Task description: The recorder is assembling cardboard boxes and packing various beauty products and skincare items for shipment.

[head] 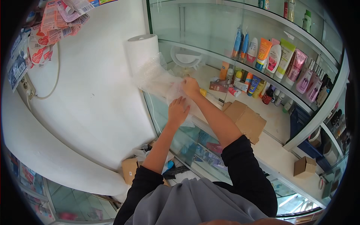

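A sheet of clear bubble wrap (152, 73) hangs in front of a large white roll (142, 50) and spreads over the counter's edge. My right hand (191, 86) is closed on the upper part of the wrap. Lower and to its left, my left hand (178, 110) lies on the wrap, fingers spread. Something pinkish shows faintly through the layers between the hands; what it is cannot be told.
A torn piece of cardboard (246, 119) lies on the counter (274, 149) at the right, with a small cardboard box (305, 167) beyond. Glass shelves hold tubes and bottles (263, 53). Packaged goods (53, 28) hang upper left; an open carton (129, 170) stands below.
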`<state>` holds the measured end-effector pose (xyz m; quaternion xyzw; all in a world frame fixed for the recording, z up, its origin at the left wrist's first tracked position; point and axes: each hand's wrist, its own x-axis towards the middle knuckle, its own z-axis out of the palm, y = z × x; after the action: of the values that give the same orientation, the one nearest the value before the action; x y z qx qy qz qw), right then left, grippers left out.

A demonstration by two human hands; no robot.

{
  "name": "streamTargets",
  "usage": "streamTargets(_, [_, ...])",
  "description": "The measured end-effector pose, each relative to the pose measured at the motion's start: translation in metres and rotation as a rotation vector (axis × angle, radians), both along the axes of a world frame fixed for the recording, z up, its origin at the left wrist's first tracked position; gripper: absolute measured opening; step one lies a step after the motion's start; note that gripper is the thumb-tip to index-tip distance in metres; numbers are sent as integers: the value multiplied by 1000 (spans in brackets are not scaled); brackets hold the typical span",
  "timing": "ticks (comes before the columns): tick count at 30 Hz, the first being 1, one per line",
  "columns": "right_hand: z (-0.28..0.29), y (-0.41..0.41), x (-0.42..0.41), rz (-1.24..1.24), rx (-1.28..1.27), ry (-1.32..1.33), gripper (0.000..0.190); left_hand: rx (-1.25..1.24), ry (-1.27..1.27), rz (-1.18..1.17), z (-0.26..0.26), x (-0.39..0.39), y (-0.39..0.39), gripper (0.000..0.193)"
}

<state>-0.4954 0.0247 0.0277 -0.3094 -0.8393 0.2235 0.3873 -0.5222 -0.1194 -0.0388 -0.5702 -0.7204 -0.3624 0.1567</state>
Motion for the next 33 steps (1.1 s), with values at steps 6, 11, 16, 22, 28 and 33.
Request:
streamTargets(6, [-2,17,12,156,-47,-118,16,429,-49,130,26,-2,-2,49])
streamTargets(11, [-7,17,33,123,19,6,18,135,-320,297,28,-23,-1,53])
streamTargets(16, [1,0,57,-39,234,-498,36,-55,-599,78,13,-48,-4,31])
streamTargets(22, [-8,6,63,8,117,-309,38,144,-1111,-325,-5,-73,-10,21])
streamTargets(28, [-12,-8,59,-42,119,-338,35,553,-1603,-1105,39,-69,-54,22])
streamTargets(33, [-21,-5,50,-51,375,-335,45,575,-1583,-1260,81,-42,-78,36])
